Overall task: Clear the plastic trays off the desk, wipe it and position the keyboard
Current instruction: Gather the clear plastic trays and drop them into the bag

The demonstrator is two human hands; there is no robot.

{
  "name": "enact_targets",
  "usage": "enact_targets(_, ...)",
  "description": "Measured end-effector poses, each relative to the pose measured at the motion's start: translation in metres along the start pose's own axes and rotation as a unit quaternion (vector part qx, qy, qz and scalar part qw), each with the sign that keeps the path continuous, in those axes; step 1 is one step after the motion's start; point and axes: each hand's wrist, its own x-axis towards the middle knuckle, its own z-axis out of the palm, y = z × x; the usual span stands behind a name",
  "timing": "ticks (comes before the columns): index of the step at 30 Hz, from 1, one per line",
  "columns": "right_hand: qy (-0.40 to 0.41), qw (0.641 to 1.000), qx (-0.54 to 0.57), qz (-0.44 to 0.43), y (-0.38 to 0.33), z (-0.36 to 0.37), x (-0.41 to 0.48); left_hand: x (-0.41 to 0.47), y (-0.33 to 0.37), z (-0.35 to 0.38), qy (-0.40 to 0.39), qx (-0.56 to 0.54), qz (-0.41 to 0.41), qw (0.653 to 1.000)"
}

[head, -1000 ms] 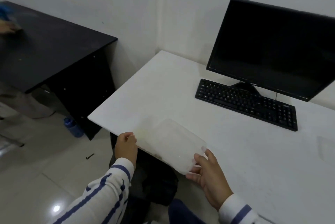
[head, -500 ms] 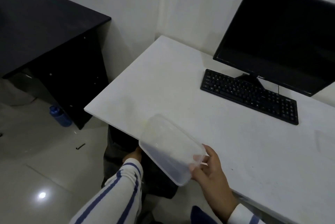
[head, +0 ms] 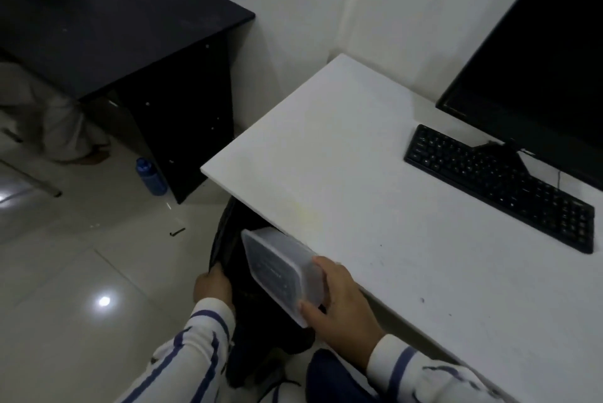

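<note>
fingers [head: 317, 261] of right hand [head: 344, 306] around one tray [head: 277, 267]

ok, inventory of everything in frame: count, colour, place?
white desk: 1, white, right side
monitor: 1, black, back of white desk
keyboard: 1, black, on white desk, before monitor
bag: 1, black, under white desk's near corner
plastic tray: 1, clear, below white desk's edge, at the bag's mouth
black desk: 1, black, upper left
bottle: 1, blue, floor beside black desk
small item: 1, black, floor; too small to identify
left hand: 1, grips bag's rim
right hand: 1, holds plastic tray
</note>
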Motion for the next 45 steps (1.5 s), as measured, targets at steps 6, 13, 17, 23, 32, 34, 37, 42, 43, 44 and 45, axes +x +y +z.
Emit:
enact_targets(6, 0.008, 0.994, 0.021, 0.111, -0.007, 0.032, 0.044, -0.007, 0.011, -0.016, -0.020, -0.196, 0.006, 0.980)
enact_targets(13, -0.196, 0.964, 0.029, 0.176, -0.008, 0.049, 0.064, -0.012, 0.021, -0.020, -0.007, -0.211, 0.036, 0.977)
enact_targets(17, -0.234, 0.956, 0.009, 0.174, 0.000, 0.045, 0.058, -0.018, 0.028, -0.016, -0.019, -0.224, 0.043, 0.973)
enact_targets(23, -0.178, 0.974, 0.007, 0.142, -0.002, 0.023, 0.058, -0.036, 0.051, -0.003, 0.020, -0.153, 0.105, 0.982)
enact_targets(32, 0.031, 0.978, 0.165, 0.125, -0.013, -0.045, 0.046, -0.100, 0.111, 0.032, -0.047, -0.062, 0.293, 0.953)
enact_targets(34, 0.074, 0.971, 0.189, 0.128, -0.009, -0.065, 0.037, -0.120, 0.126, 0.047, -0.099, -0.051, 0.325, 0.939)
enact_targets(37, 0.127, 0.961, 0.205, 0.133, -0.002, -0.086, 0.027, -0.139, 0.138, 0.063, -0.170, -0.022, 0.359, 0.918)
enact_targets(42, 0.258, 0.921, 0.245, 0.158, 0.029, -0.142, -0.019, -0.196, 0.158, 0.120, -0.290, 0.063, 0.408, 0.864)
enact_targets(43, 0.287, 0.908, 0.258, 0.161, 0.039, -0.152, -0.031, -0.209, 0.159, 0.134, -0.307, 0.081, 0.417, 0.851)
enact_targets(44, 0.310, 0.896, 0.269, 0.168, 0.048, -0.162, -0.042, -0.220, 0.161, 0.149, -0.322, 0.102, 0.428, 0.838)
enact_targets(45, 0.330, 0.885, 0.278, 0.177, 0.059, -0.170, -0.050, -0.230, 0.162, 0.160, -0.336, 0.114, 0.432, 0.829)
